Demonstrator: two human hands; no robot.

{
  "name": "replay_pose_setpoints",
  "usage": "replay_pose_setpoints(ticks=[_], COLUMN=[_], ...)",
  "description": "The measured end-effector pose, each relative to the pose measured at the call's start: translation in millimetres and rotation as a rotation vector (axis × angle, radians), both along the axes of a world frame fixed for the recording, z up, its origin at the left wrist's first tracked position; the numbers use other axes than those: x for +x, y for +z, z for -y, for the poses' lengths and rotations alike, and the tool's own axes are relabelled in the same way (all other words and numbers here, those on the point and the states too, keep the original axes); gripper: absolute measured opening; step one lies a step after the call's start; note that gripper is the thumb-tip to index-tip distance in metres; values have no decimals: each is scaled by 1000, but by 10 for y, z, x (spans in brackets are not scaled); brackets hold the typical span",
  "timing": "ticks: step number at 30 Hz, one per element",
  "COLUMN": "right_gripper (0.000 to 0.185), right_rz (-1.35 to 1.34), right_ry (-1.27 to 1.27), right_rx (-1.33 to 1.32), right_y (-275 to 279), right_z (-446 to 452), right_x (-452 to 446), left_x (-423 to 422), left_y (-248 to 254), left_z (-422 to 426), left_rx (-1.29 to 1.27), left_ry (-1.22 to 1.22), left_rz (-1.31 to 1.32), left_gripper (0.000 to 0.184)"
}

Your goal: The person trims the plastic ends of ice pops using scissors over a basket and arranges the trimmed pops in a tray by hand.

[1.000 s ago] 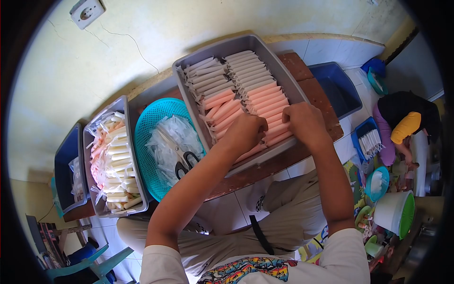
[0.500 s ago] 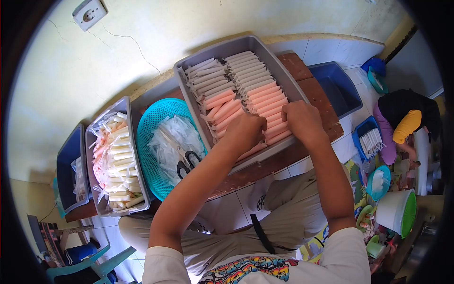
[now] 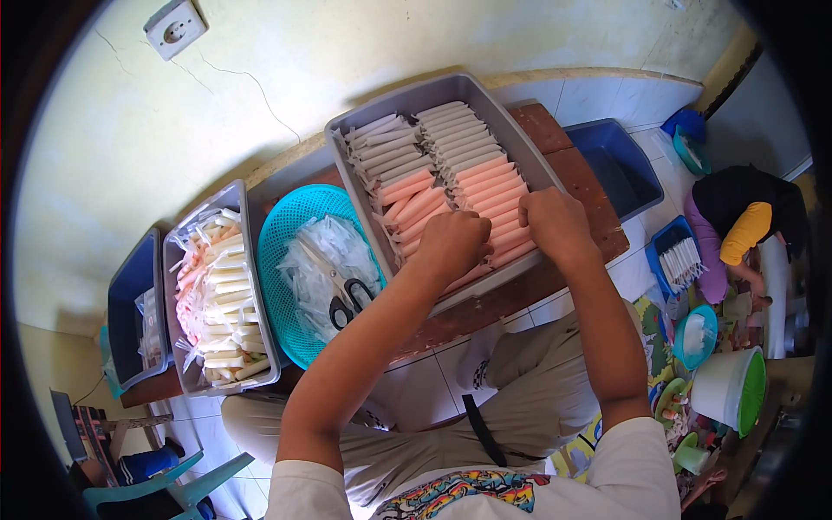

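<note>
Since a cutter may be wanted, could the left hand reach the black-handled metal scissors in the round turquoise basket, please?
Probably yes: the scissors lie uncovered on clear plastic pieces, and the left hand has only the wall of the rectangular grey tray to cross.

On the table (image 3: 600, 204), a tray (image 3: 517, 130) filled with rolls (image 3: 494, 186) is flanked on its left by a basket (image 3: 279, 251), where scissors (image 3: 351, 296) are laid on wrappers (image 3: 314, 299), then by a crate (image 3: 263, 303) and a bin (image 3: 126, 308), while a tub (image 3: 640, 195) is placed to its right.
</note>
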State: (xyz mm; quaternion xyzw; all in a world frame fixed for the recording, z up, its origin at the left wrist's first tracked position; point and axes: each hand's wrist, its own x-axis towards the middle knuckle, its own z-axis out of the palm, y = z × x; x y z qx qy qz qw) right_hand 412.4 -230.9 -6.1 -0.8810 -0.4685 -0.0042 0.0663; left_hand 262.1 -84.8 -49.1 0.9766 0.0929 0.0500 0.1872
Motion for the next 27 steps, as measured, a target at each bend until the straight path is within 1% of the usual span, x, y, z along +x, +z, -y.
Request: replay_pose_setpoints(ticks=[2, 8, 11, 13, 17, 22, 26, 27], right_gripper=[12, 10, 10, 9, 8, 10, 10, 10], right_rz=[-17, -2, -32, -33, -48, -52, -71, -72], right_ry=[17, 25, 27, 27, 18, 14, 6, 3], right_rx=[-51, 1, -1, -7, -3, -18, -2, -2], right_y=[48, -15, -17, -6, 2, -5, -9, -8], right_z=[2, 24, 24, 22, 22, 10, 18, 29], right_x=[-9, 10, 20, 11, 6, 11, 14, 13], left_x=[-8, -49, -20, 11, 28, 94, 70, 68], left_y=[21, -26, -15, -3, -48, -50, -87, -89], left_z=[9, 4, 8, 8, 16, 57, 28, 28], left_rx=[-23, -40, 15, 60, 129, 196, 172, 184], left_ry=[0, -4, -8, -22, -9, 2, 1, 2], left_rz=[4, 59, 6, -40, -50, -108, -75, -73], left_gripper=[23, 22, 22, 26, 26, 36, 31, 27])
